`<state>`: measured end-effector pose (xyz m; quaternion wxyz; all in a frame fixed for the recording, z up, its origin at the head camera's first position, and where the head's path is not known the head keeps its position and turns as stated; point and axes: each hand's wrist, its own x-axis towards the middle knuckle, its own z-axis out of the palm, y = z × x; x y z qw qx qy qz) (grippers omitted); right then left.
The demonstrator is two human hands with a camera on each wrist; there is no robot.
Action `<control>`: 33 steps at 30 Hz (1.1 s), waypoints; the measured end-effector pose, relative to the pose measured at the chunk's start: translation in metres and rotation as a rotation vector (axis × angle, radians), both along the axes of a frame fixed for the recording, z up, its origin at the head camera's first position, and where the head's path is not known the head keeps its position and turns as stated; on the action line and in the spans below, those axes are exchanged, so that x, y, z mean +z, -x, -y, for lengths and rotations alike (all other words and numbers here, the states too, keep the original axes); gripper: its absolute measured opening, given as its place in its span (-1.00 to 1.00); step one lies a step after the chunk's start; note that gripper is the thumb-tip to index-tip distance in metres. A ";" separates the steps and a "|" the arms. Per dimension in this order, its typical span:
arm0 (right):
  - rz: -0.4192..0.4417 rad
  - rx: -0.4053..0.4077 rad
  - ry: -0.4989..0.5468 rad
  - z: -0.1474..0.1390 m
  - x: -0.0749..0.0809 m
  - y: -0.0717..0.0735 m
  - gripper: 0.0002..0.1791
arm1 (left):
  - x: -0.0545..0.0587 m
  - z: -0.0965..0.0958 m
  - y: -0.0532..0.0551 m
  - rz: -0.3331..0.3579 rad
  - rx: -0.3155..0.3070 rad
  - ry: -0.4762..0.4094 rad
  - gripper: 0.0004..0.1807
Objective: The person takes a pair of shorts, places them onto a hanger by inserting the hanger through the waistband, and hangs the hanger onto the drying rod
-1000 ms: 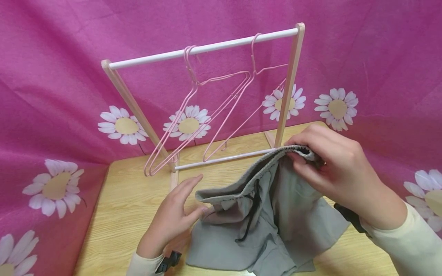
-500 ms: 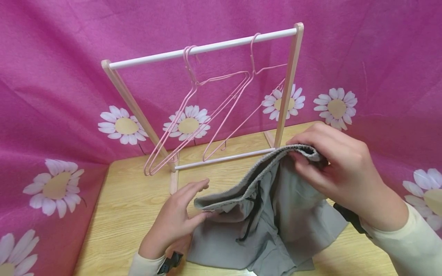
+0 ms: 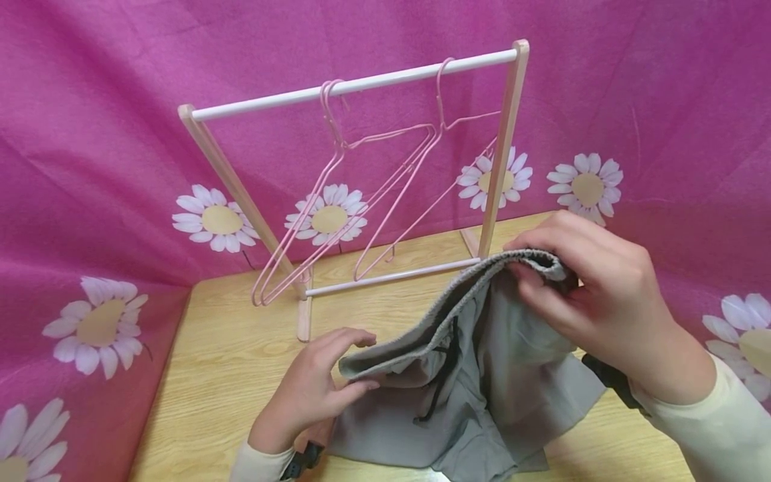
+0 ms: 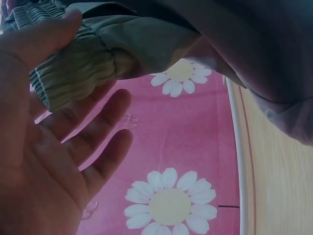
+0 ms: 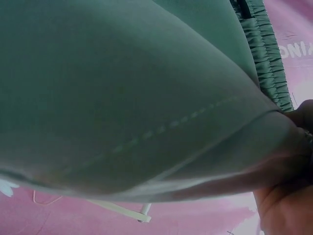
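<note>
Grey shorts (image 3: 391, 422) with a gathered elastic waistband and a black drawstring (image 3: 442, 385) hang over the table in the head view. My right hand (image 3: 596, 294) pinches the waistband at its right end, thumb inside the fold. At the opposite end, my left hand (image 3: 316, 381) has its thumb and fingers spread apart, with the waistband's corner between them. From the left wrist, the gathered waistband (image 4: 73, 73) lies between thumb and loosely bent fingers, not gripped. The right wrist view is mostly filled by grey cloth (image 5: 122, 98).
Behind the shorts stands a small rack with a white top rail (image 3: 265, 102) and wooden posts (image 3: 506, 147). Several pink wire hangers (image 3: 409, 181) hang from it. A pink daisy-print cloth (image 3: 385, 27) surrounds the wooden table (image 3: 211, 361) at the back and sides.
My left hand has moved right, bringing its thumb and fingers around the waistband's left corner. The right hand has shifted slightly right, still holding the shorts.
</note>
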<state>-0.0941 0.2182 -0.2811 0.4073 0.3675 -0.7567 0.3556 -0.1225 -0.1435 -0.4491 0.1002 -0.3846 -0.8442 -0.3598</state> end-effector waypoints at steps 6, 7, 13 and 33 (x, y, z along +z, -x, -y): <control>0.009 0.019 0.017 -0.002 -0.001 0.001 -0.54 | 0.000 0.000 -0.001 -0.002 0.024 -0.044 -0.52; 0.010 0.020 0.021 -0.002 -0.001 0.001 -0.54 | 0.000 0.000 -0.001 -0.003 0.022 -0.052 -0.54; 0.021 0.033 0.048 -0.004 -0.002 0.003 -0.55 | 0.001 0.005 0.000 -0.013 0.030 -0.085 -0.60; 0.058 0.022 0.098 -0.009 -0.002 0.005 -0.82 | 0.012 0.012 0.001 -0.085 0.103 -0.189 -0.66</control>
